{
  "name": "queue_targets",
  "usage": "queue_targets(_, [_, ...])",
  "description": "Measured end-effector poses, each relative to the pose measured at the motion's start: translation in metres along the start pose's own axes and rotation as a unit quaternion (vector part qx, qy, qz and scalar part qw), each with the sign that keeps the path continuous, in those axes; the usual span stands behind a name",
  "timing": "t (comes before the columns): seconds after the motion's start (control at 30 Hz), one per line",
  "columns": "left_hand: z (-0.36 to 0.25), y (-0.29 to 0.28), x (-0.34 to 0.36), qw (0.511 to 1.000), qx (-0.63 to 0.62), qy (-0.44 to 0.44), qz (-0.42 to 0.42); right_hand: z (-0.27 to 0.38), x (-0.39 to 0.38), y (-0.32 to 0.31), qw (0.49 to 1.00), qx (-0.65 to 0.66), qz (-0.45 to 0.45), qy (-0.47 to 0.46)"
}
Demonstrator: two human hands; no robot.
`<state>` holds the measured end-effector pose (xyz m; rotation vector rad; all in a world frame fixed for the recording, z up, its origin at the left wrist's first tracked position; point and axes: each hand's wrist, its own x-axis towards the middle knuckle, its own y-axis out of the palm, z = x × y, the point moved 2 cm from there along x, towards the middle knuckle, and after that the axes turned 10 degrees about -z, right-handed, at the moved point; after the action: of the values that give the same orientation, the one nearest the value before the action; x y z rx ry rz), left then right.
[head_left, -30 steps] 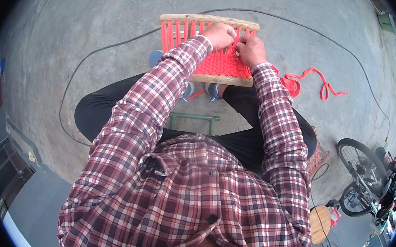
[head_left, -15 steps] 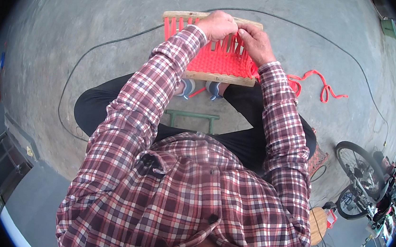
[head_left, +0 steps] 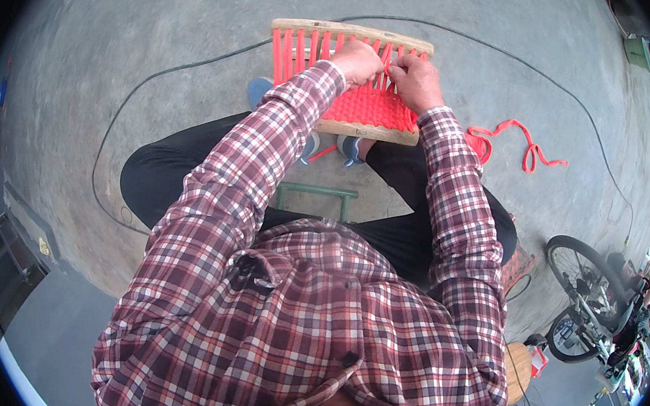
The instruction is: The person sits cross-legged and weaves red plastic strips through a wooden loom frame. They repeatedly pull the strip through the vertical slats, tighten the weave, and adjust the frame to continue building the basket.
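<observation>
While I sit looking down past my plaid sleeves, the wooden frame [head_left: 353, 31] lies flat on the concrete floor [head_left: 161, 38] just beyond my knees, strung with upright red cords [head_left: 297, 50] and filled along its near edge with woven red band [head_left: 369, 112]. Both my hands are on it, over the right half of the frame. My left hand [head_left: 358, 61] sits curled on the cords near the middle, fingers [head_left: 372, 54] bent down and pinched among the strands; my right hand [head_left: 415, 82] is just beside it, touching it at the fingertips, closed around a strand at the same spot. How tight either grip is I cannot tell from up here. The loose red cord [head_left: 507, 138] trails off the frame's right end and curls on the floor. A thin black cable [head_left: 127, 102] loops around me on the concrete, and a bicycle wheel [head_left: 580, 274] stands well off to my right.
</observation>
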<state>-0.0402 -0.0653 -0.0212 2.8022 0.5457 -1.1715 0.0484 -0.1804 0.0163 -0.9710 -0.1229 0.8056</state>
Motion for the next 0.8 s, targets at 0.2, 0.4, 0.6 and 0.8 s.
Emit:
queue_targets(0.2, [-0.004,0.000,-0.018,0.977,-0.198,-0.072,0.034,0.007,-0.003,0.004,0.995,-0.091,-0.005,-0.047])
queue_targets(0.4, [-0.002,0.001,-0.010,0.992,0.041,0.087,-0.085,0.001,-0.004,0.005,0.998,-0.064,-0.012,-0.023])
queue_targets(0.6, [0.004,0.005,0.006,0.979,0.165,0.084,-0.080,0.000,-0.006,0.009,0.997,-0.052,-0.041,-0.029])
queue_targets(0.8, [-0.008,-0.021,0.005,0.975,0.183,0.108,-0.069,0.011,-0.005,0.002,0.991,0.061,-0.101,-0.068])
